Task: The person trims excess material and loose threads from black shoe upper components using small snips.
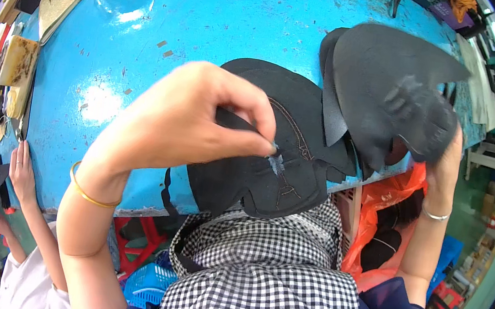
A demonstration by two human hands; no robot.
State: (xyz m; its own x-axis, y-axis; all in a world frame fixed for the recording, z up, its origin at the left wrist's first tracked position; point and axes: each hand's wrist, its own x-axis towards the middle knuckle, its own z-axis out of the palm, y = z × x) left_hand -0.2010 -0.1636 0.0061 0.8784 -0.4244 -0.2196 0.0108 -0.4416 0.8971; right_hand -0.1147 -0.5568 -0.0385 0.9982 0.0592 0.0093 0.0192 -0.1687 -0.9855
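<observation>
Blue-painted counter (197, 16) with a worn, spotted surface, spreading from the near edge to the far side. A seated person wears a black-and-white gingham apron (268, 282), which lies against the counter's near edge. A broad, flat black piece of sheet material (257, 177), its rim rounded on the far side, lies on the counter before the apron and juts slightly past the near edge. To its right, a curved, smooth black leather-like piece (374, 71) is raised, a second dark layer showing along its left margin. Beneath the counter at right hangs an orange-red plastic bag (372, 202).

The left hand (193, 116) arches above the flat piece, thumb and forefinger drawn together at the tips; whether they grip anything cannot be told. The right hand (447, 159) has hold of the leather-like piece at its near right edge, the fingers mostly hidden behind it. A blue plastic basket (149, 282) stands below, left of the apron. At far left, a co-worker's hand (23, 172) rests by the counter's edge. Brown stitching (291, 129) curves across the flat piece; just below the left fingertips lies a small pale bluish patch (276, 163).
</observation>
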